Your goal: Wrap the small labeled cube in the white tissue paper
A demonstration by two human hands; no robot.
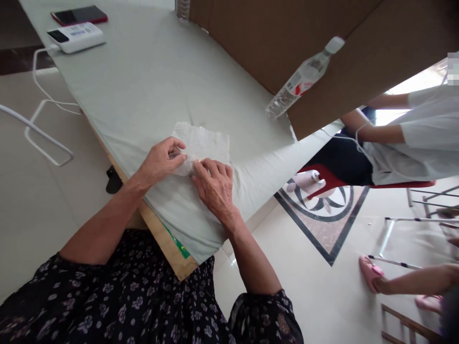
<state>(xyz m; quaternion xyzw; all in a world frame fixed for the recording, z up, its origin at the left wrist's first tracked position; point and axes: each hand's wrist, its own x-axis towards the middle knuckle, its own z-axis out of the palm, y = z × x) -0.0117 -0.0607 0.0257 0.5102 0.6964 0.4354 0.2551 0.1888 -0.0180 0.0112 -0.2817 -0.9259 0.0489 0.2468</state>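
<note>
A small pale cloth (206, 143), thin and crumpled, lies on the light grey-green table cover (150, 81). My left hand (161, 160) pinches the cloth's near left corner with curled fingers. My right hand (215, 184) presses its near edge, fingertips bent onto the fabric. Both hands meet at the cloth's folded near side, close to the table's front edge.
A clear water bottle (303, 79) lies against a brown cardboard panel (322, 48) at the far right. A white power bank (75, 37) with a cable and a red phone (79, 15) sit at the far left. Another person (412, 138) sits on a red chair to the right.
</note>
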